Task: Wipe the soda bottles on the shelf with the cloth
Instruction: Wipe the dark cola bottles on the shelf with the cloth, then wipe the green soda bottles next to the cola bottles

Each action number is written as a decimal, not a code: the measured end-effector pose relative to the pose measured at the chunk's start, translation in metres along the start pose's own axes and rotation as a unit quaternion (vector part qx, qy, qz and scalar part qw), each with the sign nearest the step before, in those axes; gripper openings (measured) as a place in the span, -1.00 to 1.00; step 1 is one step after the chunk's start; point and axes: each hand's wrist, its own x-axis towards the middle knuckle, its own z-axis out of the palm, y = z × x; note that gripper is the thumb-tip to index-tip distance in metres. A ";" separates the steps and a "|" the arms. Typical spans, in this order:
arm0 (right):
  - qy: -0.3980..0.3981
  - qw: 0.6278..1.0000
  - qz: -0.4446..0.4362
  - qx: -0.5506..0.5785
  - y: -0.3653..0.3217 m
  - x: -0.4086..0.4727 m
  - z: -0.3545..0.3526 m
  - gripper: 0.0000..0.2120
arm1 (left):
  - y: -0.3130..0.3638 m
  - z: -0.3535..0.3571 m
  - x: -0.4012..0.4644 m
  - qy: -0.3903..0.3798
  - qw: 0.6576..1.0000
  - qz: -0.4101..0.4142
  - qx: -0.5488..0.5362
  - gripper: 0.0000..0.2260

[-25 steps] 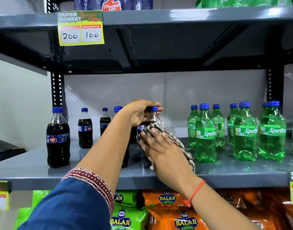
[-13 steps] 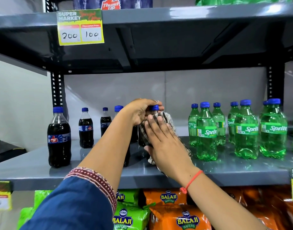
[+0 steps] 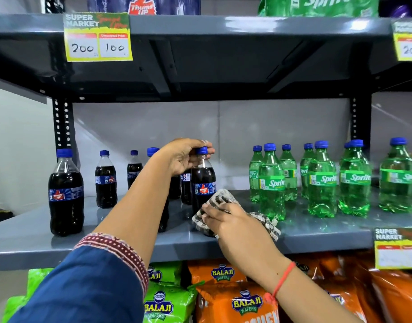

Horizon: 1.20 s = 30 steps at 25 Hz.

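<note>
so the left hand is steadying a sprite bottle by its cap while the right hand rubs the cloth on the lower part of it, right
Not quite. In the head view the left hand steadies a dark Thums Up cola bottle by its blue cap, not a Sprite one; the green Sprite bottles stand untouched to the right. The rest holds: the right hand presses the checked cloth against that bottle's lower part.

Glossy grey painted metal shelf (image 3: 316,231), clear shiny plastic cola bottle (image 3: 203,180) on it, coarse woven checked cloth (image 3: 223,201) against that bottle's base, translucent green plastic Sprite bottles (image 3: 321,183) beside it, glossy foil wafer bags (image 3: 235,304) below the shelf, matt paper price card (image 3: 97,37) above.
</note>
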 end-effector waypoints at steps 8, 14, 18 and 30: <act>0.152 0.968 0.194 0.037 0.021 -0.041 -0.052 -0.40 | 0.022 0.040 -0.022 0.246 0.903 0.290 0.200 -0.82; 0.249 0.933 0.258 0.001 0.053 -0.044 -0.062 -0.45 | 0.017 0.117 -0.005 0.074 0.941 0.290 0.159 -0.92; 0.105 0.973 0.201 -0.031 0.074 -0.033 -0.040 -0.53 | 0.001 0.130 0.032 0.045 0.995 0.083 0.042 -0.74; 0.037 0.989 0.070 -0.124 0.099 -0.022 -0.007 -0.33 | -0.011 0.125 0.050 -0.099 0.993 0.064 -0.009 -0.86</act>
